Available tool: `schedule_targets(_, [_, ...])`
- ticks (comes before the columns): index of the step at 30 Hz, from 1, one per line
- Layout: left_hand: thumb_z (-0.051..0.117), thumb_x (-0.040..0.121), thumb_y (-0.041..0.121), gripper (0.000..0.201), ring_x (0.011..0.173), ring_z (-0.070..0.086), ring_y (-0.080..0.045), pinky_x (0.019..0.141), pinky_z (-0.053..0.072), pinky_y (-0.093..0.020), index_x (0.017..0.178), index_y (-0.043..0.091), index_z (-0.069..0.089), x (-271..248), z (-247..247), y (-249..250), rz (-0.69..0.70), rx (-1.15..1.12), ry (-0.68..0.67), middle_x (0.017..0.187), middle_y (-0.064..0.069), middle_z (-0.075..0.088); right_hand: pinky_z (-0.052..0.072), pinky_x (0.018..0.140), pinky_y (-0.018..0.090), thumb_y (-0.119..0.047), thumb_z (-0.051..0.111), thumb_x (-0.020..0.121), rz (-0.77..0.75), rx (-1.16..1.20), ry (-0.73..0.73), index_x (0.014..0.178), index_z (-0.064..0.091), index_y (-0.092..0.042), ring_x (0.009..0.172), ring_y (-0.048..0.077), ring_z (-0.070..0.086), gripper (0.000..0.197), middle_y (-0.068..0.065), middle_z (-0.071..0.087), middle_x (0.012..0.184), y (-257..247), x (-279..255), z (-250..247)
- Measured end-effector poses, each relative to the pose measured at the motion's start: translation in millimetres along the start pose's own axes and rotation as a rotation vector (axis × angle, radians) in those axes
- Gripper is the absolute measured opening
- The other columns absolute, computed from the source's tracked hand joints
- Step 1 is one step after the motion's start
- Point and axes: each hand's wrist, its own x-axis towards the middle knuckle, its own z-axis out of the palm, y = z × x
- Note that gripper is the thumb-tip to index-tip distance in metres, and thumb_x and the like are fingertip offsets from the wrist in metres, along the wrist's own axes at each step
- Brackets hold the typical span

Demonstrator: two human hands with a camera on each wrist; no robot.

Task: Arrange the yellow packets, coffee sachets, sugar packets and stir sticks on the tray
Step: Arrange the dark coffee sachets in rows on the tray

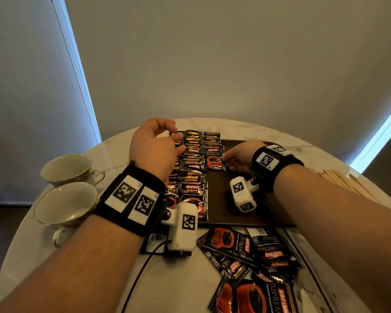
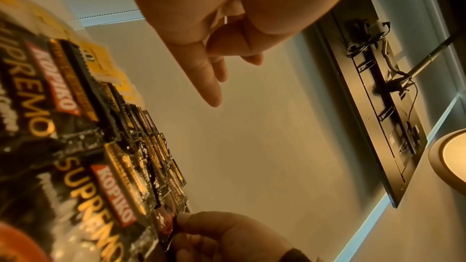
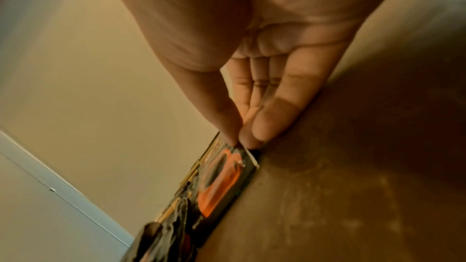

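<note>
Nearest me, loose coffee sachets (image 1: 253,256) lie heaped on the bench (image 1: 185,285), off the tray (image 1: 242,213). Farther in, I am building overlapped sachet rows on the tray. My right hand (image 1: 239,154) pinches the newest sachet (image 1: 215,159) at its corner; my left hand (image 1: 155,145) hovers spread above the rows, holding nothing. Next, I judge: release and fetch another sachet.
</note>
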Motion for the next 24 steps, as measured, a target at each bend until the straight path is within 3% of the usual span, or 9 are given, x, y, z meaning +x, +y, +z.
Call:
schedule_targets(3, [0.052,0.092,-0.018,0.04,0.093,0.075,-0.013,0.073,0.065,-0.034,0.084,0.02,0.064,-2.7,0.9,5.1,-0.034,-0.002,0.029,0.112,0.002,0.07,0.061,0.084,0.034,-0.008,0.076,0.088,-0.019,-0.005,0.0,0.097,0.073,-0.003,0.083,0.021,0.072,0.011,0.013,0.075,0.093,-2.2,-6.8,-3.0])
schedule_targets(6, [0.056,0.091,-0.012,0.036,0.093,0.075,-0.017,0.079,0.064,-0.037,0.085,0.022,0.066,-10.2,-3.7,15.9,-0.033,0.038,0.014,0.105,0.0,0.072,0.056,0.068,0.027,-0.012,0.073,0.092,-0.081,-0.037,-0.014,0.099,0.073,-0.005,0.069,0.015,0.063,0.01,0.007,0.068,0.081,-4.5,-33.4,-7.9])
schedule_targets(9, [0.059,0.089,-0.007,0.029,0.094,0.074,-0.019,0.076,0.06,-0.033,0.083,0.021,0.066,-30.7,-11.5,23.2,-0.049,0.032,-0.043,0.102,-0.002,0.074,0.058,0.076,0.034,-0.019,0.08,0.086,-0.172,-0.189,-0.065,0.102,0.074,-0.008,0.078,0.018,0.065,0.019,0.006,0.073,0.09,-6.0,-69.7,-15.2])
schedule_targets(11, [0.062,0.085,-0.004,0.024,0.092,0.072,-0.022,0.074,0.058,-0.035,0.081,0.019,0.066,-54.0,-17.3,21.3,-0.085,0.071,-0.137,0.096,-0.004,0.074,0.055,0.073,0.034,-0.022,0.085,0.082,-0.26,-0.307,-0.139,0.101,0.076,-0.01,0.078,0.018,0.064,0.025,0.005,0.073,0.09,-3.0,-97.6,-19.4])
schedule_targets(14, [0.07,0.084,0.001,0.016,0.09,0.071,-0.024,0.076,0.059,-0.04,0.082,0.017,0.069,-94.6,-31.4,19.4,-0.096,0.274,-0.29,0.097,-0.014,0.074,0.052,0.075,0.03,-0.04,0.087,0.077,-0.394,-0.651,-0.175,0.097,0.076,-0.029,0.089,0.01,0.065,0.025,-0.008,0.072,0.096,8.7,-142.4,-21.9])
schedule_targets(17, [0.079,0.082,0.007,0.012,0.087,0.068,-0.021,0.077,0.059,-0.041,0.085,0.016,0.071,-128.9,-47.8,27.0,-0.08,0.471,-0.376,0.096,-0.012,0.074,0.051,0.085,0.032,-0.052,0.085,0.074,-0.444,-0.905,-0.231,0.108,0.07,-0.039,0.1,0.008,0.059,0.039,-0.014,0.067,0.107,23.8,-180.8,-23.1])
schedule_targets(20, [0.086,0.077,0.011,0.021,0.084,0.07,-0.018,0.072,0.057,-0.033,0.092,0.016,0.073,-152.5,-58.4,32.6,-0.111,0.673,-0.436,0.091,-0.004,0.074,0.05,0.094,0.034,-0.054,0.086,0.071,-0.419,-1.037,-0.336,0.13,0.06,-0.037,0.106,0.008,0.057,0.066,-0.014,0.063,0.122,37.7,-214.4,-26.8])
schedule_targets(22, [0.091,0.071,0.016,0.035,0.09,0.07,-0.017,0.077,0.059,-0.035,0.1,0.02,0.07,-161.5,-61.7,34.4,-0.13,0.783,-0.433,0.101,-0.001,0.073,0.049,0.099,0.035,-0.059,0.086,0.068,-0.439,-1.177,-0.328,0.141,0.051,-0.036,0.107,0.01,0.055,0.085,-0.013,0.059,0.131,44.9,-232.4,-31.0])
schedule_targets(24, [0.093,0.07,0.023,0.048,0.092,0.062,-0.011,0.07,0.051,-0.026,0.11,0.023,0.067,-169.0,-62.7,37.2,-0.125,0.938,-0.453,0.112,0.004,0.067,0.048,0.1,0.035,-0.064,0.086,0.063,-0.445,-1.301,-0.303,0.147,0.045,-0.036,0.106,0.012,0.052,0.098,-0.01,0.058,0.134,51.1,-245.6,-35.9])
